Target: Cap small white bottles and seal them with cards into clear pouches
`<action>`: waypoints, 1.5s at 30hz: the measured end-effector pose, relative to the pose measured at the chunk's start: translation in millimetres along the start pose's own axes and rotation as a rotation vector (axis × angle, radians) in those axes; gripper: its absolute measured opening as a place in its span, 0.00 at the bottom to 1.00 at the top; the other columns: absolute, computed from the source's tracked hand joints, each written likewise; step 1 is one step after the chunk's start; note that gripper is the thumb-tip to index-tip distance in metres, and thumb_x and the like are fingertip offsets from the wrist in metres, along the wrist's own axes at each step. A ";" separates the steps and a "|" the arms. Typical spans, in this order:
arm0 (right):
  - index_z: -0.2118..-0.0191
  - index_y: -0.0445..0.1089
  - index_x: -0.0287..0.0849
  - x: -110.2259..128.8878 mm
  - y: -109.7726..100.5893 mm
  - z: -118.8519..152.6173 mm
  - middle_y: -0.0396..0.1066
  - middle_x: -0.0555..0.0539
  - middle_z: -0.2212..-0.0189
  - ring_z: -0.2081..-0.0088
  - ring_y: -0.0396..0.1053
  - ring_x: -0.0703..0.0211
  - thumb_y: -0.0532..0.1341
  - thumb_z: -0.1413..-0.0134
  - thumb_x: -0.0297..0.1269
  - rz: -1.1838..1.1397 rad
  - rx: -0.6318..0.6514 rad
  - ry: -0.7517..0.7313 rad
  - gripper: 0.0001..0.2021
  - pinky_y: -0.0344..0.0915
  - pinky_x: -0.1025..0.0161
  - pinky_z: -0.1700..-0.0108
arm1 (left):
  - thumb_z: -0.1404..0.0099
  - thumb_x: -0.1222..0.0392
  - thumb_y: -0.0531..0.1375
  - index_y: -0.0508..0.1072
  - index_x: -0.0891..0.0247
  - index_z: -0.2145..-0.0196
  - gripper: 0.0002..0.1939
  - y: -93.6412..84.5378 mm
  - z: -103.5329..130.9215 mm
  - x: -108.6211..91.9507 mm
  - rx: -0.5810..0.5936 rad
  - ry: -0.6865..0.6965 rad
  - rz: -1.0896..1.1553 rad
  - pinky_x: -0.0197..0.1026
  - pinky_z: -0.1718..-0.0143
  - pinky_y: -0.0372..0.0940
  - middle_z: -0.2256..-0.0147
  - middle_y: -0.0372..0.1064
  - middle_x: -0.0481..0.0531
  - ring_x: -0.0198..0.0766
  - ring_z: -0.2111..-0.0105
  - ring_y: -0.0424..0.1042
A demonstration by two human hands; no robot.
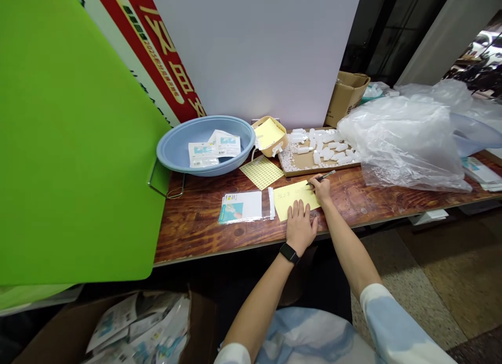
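Observation:
A yellow sheet of paper (293,197) lies on the wooden table (196,223) near its front edge. My left hand (300,225) rests flat on the sheet's near edge, fingers spread, a black band on the wrist. My right hand (321,189) grips a pen (324,177), its tip touching the sheet's upper right corner, where faint writing shows. A white packet (241,206) with a teal corner lies just left of the sheet.
A blue basin (172,147) holds two packets. A yellow grid sheet (262,172), a small yellow basket (270,135), a cardboard tray (298,168) of small white bottles and a big clear plastic bag (408,139) sit behind. A green board (70,144) stands left. A box of packets (133,327) sits below.

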State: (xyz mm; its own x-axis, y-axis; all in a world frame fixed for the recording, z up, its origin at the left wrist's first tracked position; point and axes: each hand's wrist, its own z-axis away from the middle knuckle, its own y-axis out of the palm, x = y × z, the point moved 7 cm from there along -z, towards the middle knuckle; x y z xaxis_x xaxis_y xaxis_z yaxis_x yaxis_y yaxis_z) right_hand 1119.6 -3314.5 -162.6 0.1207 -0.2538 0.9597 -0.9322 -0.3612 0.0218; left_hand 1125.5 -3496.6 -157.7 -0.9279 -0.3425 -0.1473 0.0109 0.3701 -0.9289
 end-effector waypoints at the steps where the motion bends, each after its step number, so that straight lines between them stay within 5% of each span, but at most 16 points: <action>1: 0.75 0.62 0.44 0.5 -4.9 -0.8 0.61 0.55 0.86 0.83 0.59 0.64 0.58 0.58 0.42 -0.012 -0.048 -0.014 0.07 0.58 0.65 0.78 | 0.28 0.51 0.48 0.65 0.73 0.38 0.28 -0.2 1.4 0.6 -0.003 0.003 -0.006 0.58 0.35 0.51 0.36 0.57 0.69 0.58 0.34 0.54; 6: 0.68 0.63 0.43 7.7 -40.1 1.6 0.70 0.48 0.74 0.72 0.68 0.58 0.57 0.58 0.44 -0.002 -0.298 -0.119 0.11 0.68 0.59 0.66 | 0.31 0.46 0.54 0.67 0.74 0.41 0.31 -4.8 24.2 2.8 -0.045 0.130 -0.073 0.61 0.40 0.58 0.39 0.62 0.71 0.61 0.38 0.60; 11: 0.65 0.70 0.39 9.5 -47.5 3.8 0.75 0.40 0.65 0.62 0.72 0.52 0.57 0.56 0.47 0.086 -0.320 -0.196 0.17 0.69 0.52 0.54 | 0.34 0.74 0.50 0.76 0.72 0.54 0.17 -26.2 74.4 2.6 -0.031 0.264 0.128 0.53 0.49 0.66 0.56 0.76 0.65 0.50 0.54 0.74; 14: 0.65 0.72 0.38 10.3 -41.7 8.0 0.76 0.38 0.65 0.63 0.73 0.51 0.57 0.56 0.49 0.134 -0.276 -0.219 0.19 0.70 0.51 0.54 | 0.33 0.69 0.52 0.78 0.68 0.63 0.13 -39.8 110.1 24.2 0.057 -0.022 0.695 0.44 0.60 0.67 0.67 0.77 0.57 0.43 0.65 0.74; 18: 0.64 0.73 0.37 12.1 -40.1 11.7 0.75 0.36 0.66 0.61 0.73 0.47 0.57 0.54 0.50 0.175 -0.264 -0.238 0.21 0.69 0.46 0.52 | 0.35 0.55 0.56 0.76 0.68 0.68 0.14 -33.3 163.8 62.2 0.147 -0.470 1.320 0.36 0.73 0.59 0.71 0.74 0.53 0.37 0.73 0.69; 21: 0.63 0.73 0.37 15.6 -37.4 8.5 0.74 0.35 0.65 0.58 0.73 0.44 0.56 0.52 0.47 0.205 -0.231 -0.298 0.19 0.67 0.43 0.49 | 0.40 0.54 0.58 0.75 0.69 0.66 0.14 -33.8 202.5 108.8 -0.075 -0.686 1.403 0.37 0.67 0.63 0.67 0.76 0.56 0.40 0.67 0.72; 25: 0.67 0.72 0.37 39.5 -26.2 32.6 0.72 0.29 0.63 0.55 0.70 0.38 0.55 0.49 0.42 0.444 -0.264 -0.569 0.14 0.66 0.39 0.49 | 0.47 0.54 0.61 0.72 0.68 0.54 0.24 -26.2 265.8 167.0 -0.347 -0.952 1.479 0.43 0.61 0.68 0.61 0.77 0.60 0.47 0.62 0.76; 28: 0.63 0.71 0.38 57.6 10.5 83.9 0.73 0.34 0.66 0.60 0.72 0.41 0.56 0.45 0.40 0.463 -0.105 -0.704 0.12 0.70 0.42 0.55 | 0.50 0.53 0.63 0.64 0.70 0.42 0.39 -21.0 316.6 203.7 -0.547 -1.151 1.364 0.43 0.61 0.70 0.61 0.79 0.59 0.49 0.61 0.77; 31: 0.57 0.70 0.40 81.4 91.3 157.1 0.75 0.35 0.55 0.53 0.73 0.45 0.57 0.41 0.37 0.357 0.357 -0.870 0.10 0.71 0.47 0.52 | 0.53 0.53 0.63 0.54 0.70 0.34 0.50 -16.7 346.0 221.9 -0.611 -1.286 1.292 0.44 0.64 0.71 0.64 0.79 0.57 0.50 0.63 0.78; 34: 0.52 0.70 0.43 109.8 184.0 207.0 0.73 0.37 0.49 0.47 0.71 0.47 0.54 0.39 0.34 0.306 0.734 -0.920 0.13 0.69 0.48 0.46 | 0.54 0.51 0.65 0.50 0.71 0.32 0.55 -20.3 342.5 218.0 -0.589 -1.277 1.427 0.44 0.64 0.72 0.61 0.79 0.59 0.51 0.63 0.78; 36: 0.47 0.69 0.40 123.7 237.0 209.9 0.66 0.34 0.40 0.42 0.67 0.44 0.53 0.39 0.32 0.351 0.848 -0.839 0.17 0.67 0.45 0.42 | 0.52 0.49 0.67 0.47 0.71 0.31 0.57 -28.7 329.6 208.4 -0.559 -1.200 1.528 0.44 0.63 0.72 0.59 0.79 0.60 0.50 0.62 0.78; 38: 0.38 0.61 0.33 124.6 271.2 198.9 0.48 0.27 0.32 0.42 0.67 0.35 0.55 0.44 0.29 0.498 0.849 -0.698 0.27 0.67 0.40 0.45 | 0.51 0.46 0.69 0.43 0.71 0.30 0.60 -37.3 318.6 199.4 -0.539 -1.127 1.569 0.44 0.62 0.72 0.59 0.79 0.61 0.50 0.61 0.78; 41: 0.34 0.54 0.31 112.1 275.2 196.0 0.41 0.25 0.31 0.39 0.63 0.32 0.55 0.44 0.31 0.540 0.764 -0.593 0.32 0.65 0.37 0.43 | 0.52 0.41 0.70 0.43 0.71 0.30 0.62 -42.1 315.6 193.3 -0.576 -1.113 1.585 0.45 0.60 0.72 0.59 0.78 0.62 0.52 0.59 0.78; 45: 0.38 0.60 0.37 84.7 227.9 227.2 0.55 0.30 0.35 0.35 0.58 0.38 0.54 0.40 0.36 0.423 0.764 -0.656 0.25 0.61 0.38 0.37 | 0.56 0.43 0.72 0.46 0.71 0.31 0.64 -35.3 323.9 191.9 -0.625 -1.192 1.647 0.48 0.58 0.72 0.58 0.78 0.63 0.55 0.56 0.77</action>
State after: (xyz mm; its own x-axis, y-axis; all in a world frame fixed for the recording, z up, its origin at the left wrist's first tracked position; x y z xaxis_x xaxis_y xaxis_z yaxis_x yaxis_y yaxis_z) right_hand 994.8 -3622.1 -140.0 0.2098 -0.8359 0.5072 -0.5110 -0.5360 -0.6720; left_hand 1067.7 -3855.0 -263.2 0.4253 0.3613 -0.8298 0.0359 0.9094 0.4143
